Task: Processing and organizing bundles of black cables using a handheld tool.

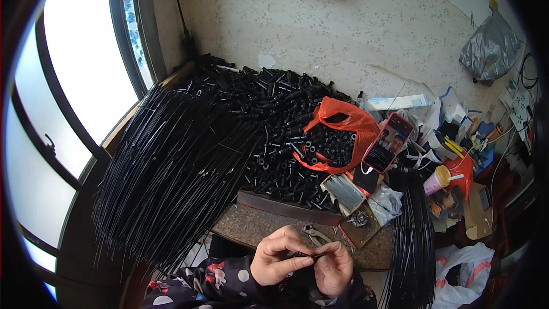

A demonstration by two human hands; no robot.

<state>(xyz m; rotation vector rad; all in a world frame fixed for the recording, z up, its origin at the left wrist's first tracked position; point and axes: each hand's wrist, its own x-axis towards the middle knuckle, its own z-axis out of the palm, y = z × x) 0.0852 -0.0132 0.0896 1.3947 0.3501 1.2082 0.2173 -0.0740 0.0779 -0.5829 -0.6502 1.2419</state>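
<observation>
My left hand (281, 256) and my right hand (334, 268) meet at the front edge of the table, fingertips pinched close together. Between them is a small dark thin piece (318, 255), mostly covered by my fingers; its kind I cannot make out. Just beyond my fingertips lie pliers (315, 234) with grey handles. A small heap of tiny metal parts (358, 218) sits to their right, beside an open box of thin metal pins (344, 193).
Black plastic fittings (274, 94) are piled along the wall. Bundles of long black rods lie at left (171, 160) and hang at right (413, 234). A red bag (366, 126) holds small black parts. A phone (389, 142) leans beside it; a cup (437, 179) stands farther right.
</observation>
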